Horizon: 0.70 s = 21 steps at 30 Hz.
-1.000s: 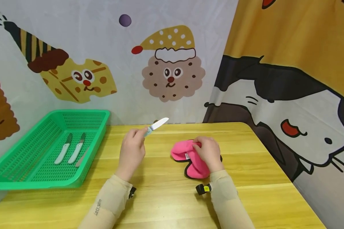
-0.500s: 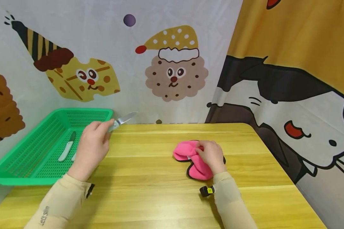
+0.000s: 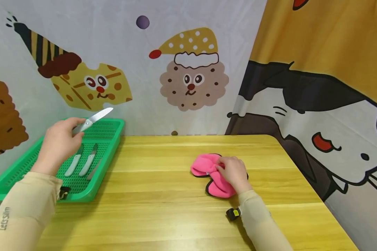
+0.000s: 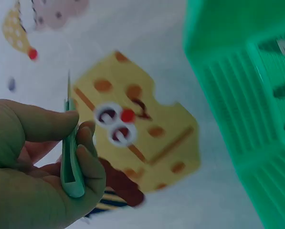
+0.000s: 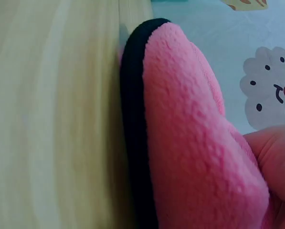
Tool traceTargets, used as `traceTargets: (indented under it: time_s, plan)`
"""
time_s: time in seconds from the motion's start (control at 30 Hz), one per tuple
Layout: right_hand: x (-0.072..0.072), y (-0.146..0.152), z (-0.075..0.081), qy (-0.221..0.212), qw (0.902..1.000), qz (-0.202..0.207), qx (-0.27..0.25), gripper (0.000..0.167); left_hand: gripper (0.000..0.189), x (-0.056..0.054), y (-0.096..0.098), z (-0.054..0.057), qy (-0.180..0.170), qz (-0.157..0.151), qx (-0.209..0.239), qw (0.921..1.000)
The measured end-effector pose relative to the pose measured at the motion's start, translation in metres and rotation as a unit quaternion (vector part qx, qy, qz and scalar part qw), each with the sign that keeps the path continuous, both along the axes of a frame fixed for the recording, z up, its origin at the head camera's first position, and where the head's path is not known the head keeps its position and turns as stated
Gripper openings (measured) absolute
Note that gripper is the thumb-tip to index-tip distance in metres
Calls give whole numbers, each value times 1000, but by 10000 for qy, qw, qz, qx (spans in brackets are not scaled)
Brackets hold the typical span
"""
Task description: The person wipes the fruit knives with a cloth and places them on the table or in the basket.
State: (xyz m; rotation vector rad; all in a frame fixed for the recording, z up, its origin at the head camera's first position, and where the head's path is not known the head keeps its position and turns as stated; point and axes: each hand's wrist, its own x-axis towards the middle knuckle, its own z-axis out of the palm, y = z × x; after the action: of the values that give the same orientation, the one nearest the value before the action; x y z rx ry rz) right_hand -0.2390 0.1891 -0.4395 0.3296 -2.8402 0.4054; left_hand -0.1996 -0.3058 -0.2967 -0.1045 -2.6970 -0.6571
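In the head view my left hand [image 3: 58, 144] holds a folding knife [image 3: 97, 116] by its pale handle, blade out and pointing up to the right, above the green basket [image 3: 117, 141]. The left wrist view shows the slot along the knife's handle [image 4: 71, 167], pinched between thumb and curled fingers. My right hand [image 3: 234, 172] pinches the middle of a pink fleece item [image 3: 204, 164] with black edging, lying on the table. Up close in the right wrist view, the fluffy pink fabric [image 5: 195, 133] fills the middle, with the thumb at its right edge.
Inside the basket lie two white-handled knives [image 3: 88, 164], and the basket's right wall partly hides another handle [image 3: 94, 170]. The wooden table [image 3: 163, 209] ends at a patterned cloth backdrop [image 3: 138, 87]. A black wrist camera [image 3: 233, 214] sits at the right wrist.
My left hand has carried the knife leftward from mid-table to over the basket. The right hand still holds the pink fleece in nearly the same place.
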Motion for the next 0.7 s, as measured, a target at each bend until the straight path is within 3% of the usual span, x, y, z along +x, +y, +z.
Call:
traceTargets:
  time_s: [0.2,0.33,0.53,0.7]
  plan:
    - [1,9,5,333,9988,182,-299,22,43,-17,-32,-3,-892,146,363,9952]
    - [6,15,13,654,9949,287,-712,28,46,-26,-45,-9,-1299,178,573,9897]
    - [16,26,29,1149,9865,380,-1104,27,48,-39,-59,-26,-1723,207,419,9839]
    - [21,34,37,1371,9817,405,-1255,27,51,-47,-70,-46,-2252,105,398,9734]
